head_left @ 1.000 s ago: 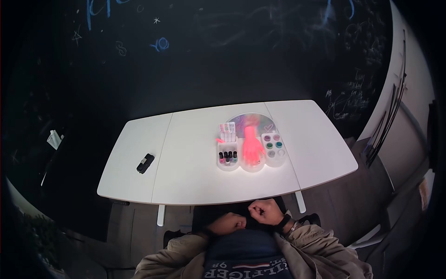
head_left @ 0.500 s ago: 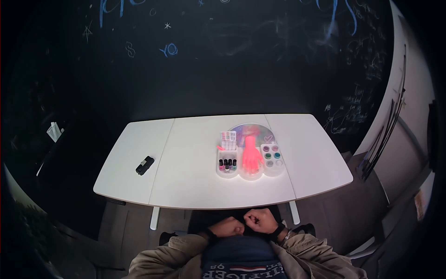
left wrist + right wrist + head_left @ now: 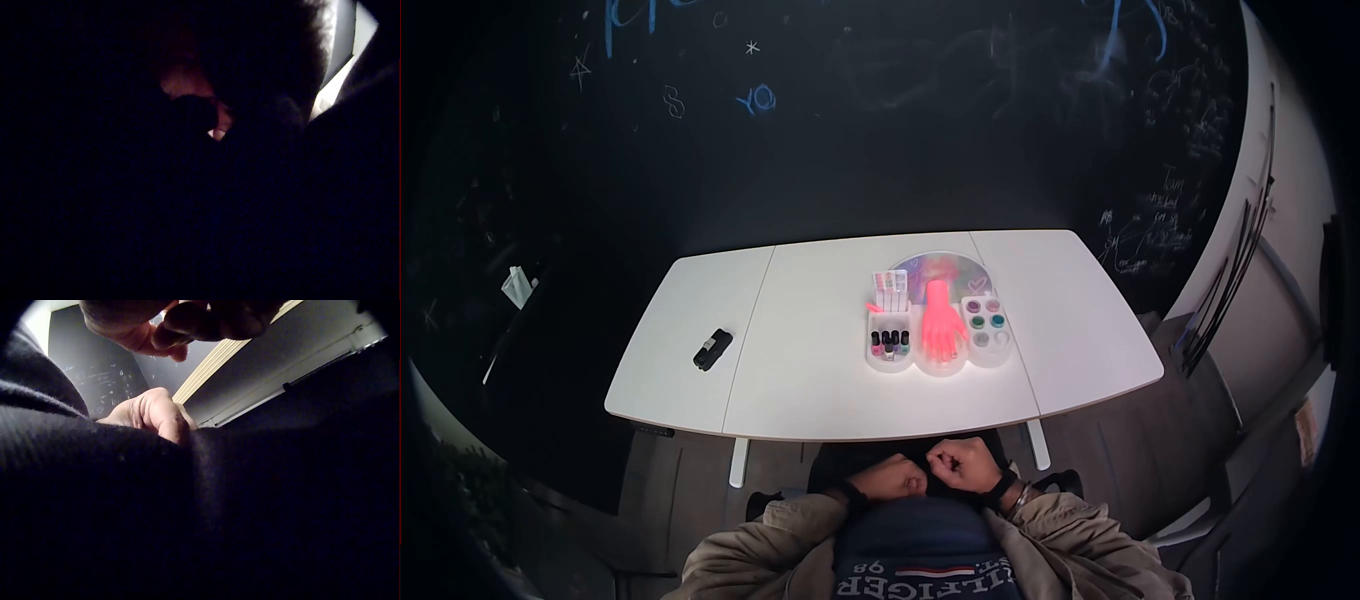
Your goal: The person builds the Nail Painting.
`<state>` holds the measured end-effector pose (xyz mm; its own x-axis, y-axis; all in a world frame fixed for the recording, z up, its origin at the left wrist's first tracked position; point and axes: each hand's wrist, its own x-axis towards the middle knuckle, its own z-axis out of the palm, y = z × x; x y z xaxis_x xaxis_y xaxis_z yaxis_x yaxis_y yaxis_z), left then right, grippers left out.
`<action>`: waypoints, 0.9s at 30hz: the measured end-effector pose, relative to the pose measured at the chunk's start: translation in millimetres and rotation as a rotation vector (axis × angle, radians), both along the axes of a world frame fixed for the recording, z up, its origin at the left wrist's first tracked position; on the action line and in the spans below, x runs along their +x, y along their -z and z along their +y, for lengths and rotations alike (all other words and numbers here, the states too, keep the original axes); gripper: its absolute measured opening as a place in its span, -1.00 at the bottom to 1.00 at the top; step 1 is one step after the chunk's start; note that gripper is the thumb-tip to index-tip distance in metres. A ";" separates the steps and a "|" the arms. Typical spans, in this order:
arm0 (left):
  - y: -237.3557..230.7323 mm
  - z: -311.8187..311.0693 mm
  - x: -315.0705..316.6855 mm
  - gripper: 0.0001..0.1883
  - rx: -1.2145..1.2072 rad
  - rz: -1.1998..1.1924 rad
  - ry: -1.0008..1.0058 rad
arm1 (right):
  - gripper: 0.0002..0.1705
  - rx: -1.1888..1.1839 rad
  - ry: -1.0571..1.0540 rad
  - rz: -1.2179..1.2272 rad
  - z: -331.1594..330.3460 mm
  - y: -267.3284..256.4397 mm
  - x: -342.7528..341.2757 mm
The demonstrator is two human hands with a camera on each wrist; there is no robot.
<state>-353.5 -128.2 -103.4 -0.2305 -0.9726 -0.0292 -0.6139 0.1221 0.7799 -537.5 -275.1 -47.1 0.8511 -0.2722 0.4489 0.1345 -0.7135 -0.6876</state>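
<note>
My left hand (image 3: 894, 477) rests in my lap with its fingers loosely curled and nothing in them. Beside it, a little to the right, my right hand (image 3: 963, 464) lies in the same loose curl and is bare of any object. In the right wrist view the bent fingers of the right hand (image 3: 187, 325) hang at the top, and the left hand (image 3: 150, 415) shows past the dark clothing. The left wrist view is almost wholly dark. On the table stands a white tray (image 3: 941, 369) bearing a pink model hand (image 3: 942, 318).
Several black-capped nail polish bottles (image 3: 889, 342) sit in the tray's left part, a small white rack (image 3: 890, 290) behind them. Pots of coloured material (image 3: 978, 322) fill its right part. A black object (image 3: 713, 348) lies left on the white table (image 3: 820, 380). A blackboard wall (image 3: 880, 170) rises behind.
The head view has tipped slightly up and partly back, shifting everything in it. Both hands stay in the lap, and the things on the table keep their places.
</note>
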 end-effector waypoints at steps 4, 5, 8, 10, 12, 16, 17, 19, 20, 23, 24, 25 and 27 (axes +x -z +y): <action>-1.0 -0.3 1.1 -0.83 -0.010 -0.052 0.012 | -0.92 -0.008 -0.007 -0.005 -0.8 3.5 -0.4; -1.8 0.0 1.5 -0.83 -0.034 -0.063 0.009 | -0.92 -0.017 -0.010 -0.010 -1.4 4.1 0.1; -0.2 -2.3 2.8 -0.82 -0.032 0.005 0.014 | -0.92 -0.025 -0.013 -0.026 -1.7 3.0 0.7; 2.3 -2.6 3.8 -0.83 -0.075 -0.005 0.011 | -0.91 -0.022 -0.011 -0.028 -0.9 1.7 1.0; 4.7 -1.8 3.8 -0.84 -0.101 0.003 0.012 | -0.91 -0.021 -0.011 -0.028 -1.0 3.1 1.3; 1.4 -1.8 2.2 -0.87 -0.077 0.043 -0.006 | -0.91 -0.020 -0.016 -0.020 -0.6 3.8 1.2; 1.2 -2.2 2.1 -0.87 -0.060 0.049 -0.017 | -0.91 -0.019 -0.016 -0.019 -0.3 2.5 1.1; -2.2 -3.2 2.1 -0.87 0.007 0.088 -0.033 | -0.91 -0.018 -0.017 -0.015 -0.4 1.2 1.2; -4.3 -3.2 1.6 -0.87 0.041 0.108 -0.040 | -0.91 -0.017 -0.018 -0.012 -0.2 1.1 1.0; -6.8 -3.2 0.2 -0.84 0.002 0.132 -0.044 | -0.96 -0.034 -0.020 -0.013 -1.5 2.7 0.7; -6.3 -3.4 -0.1 -0.84 0.004 0.133 -0.043 | -0.96 -0.034 -0.020 -0.016 -1.6 3.4 0.6; -5.6 -3.8 0.1 -0.83 0.005 0.133 -0.044 | -0.96 -0.034 -0.020 -0.020 -1.9 4.0 0.9; -4.7 -4.1 0.7 -0.83 0.009 0.130 -0.047 | -0.96 -0.036 -0.020 -0.025 -1.5 3.5 1.2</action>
<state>-352.8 -132.3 -98.7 -0.1866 -0.9824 -0.0107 -0.5127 0.0881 0.8540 -536.3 -276.5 -50.6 0.8448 -0.2385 0.4790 0.1657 -0.7346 -0.6579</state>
